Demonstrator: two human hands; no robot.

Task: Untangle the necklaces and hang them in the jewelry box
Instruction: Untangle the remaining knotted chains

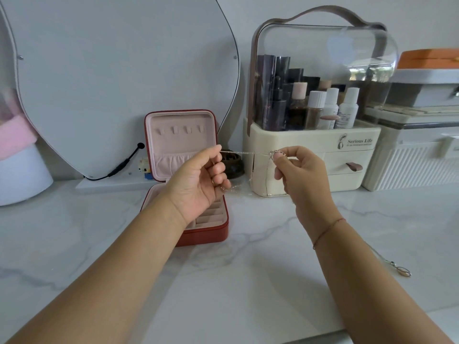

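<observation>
A thin silver necklace chain (244,153) is stretched between my two hands above the counter. My left hand (198,180) pinches one end at thumb and forefinger, palm up. My right hand (301,170) pinches the other end, where a small pendant or clasp shows at the fingertips; a loop of the chain hangs below. The red jewelry box (211,232) stands open under my left hand, its pink lid upright with several hooks (180,130) bare. A second necklace (397,268) with an oval pendant lies on the counter at the right.
A cream cosmetics organiser (310,145) with a clear dome stands behind my right hand. White storage boxes (409,155) sit at the far right. A curved mirror (111,83) with a black cable leans on the wall. A small dark dish (233,165) sits beside the box.
</observation>
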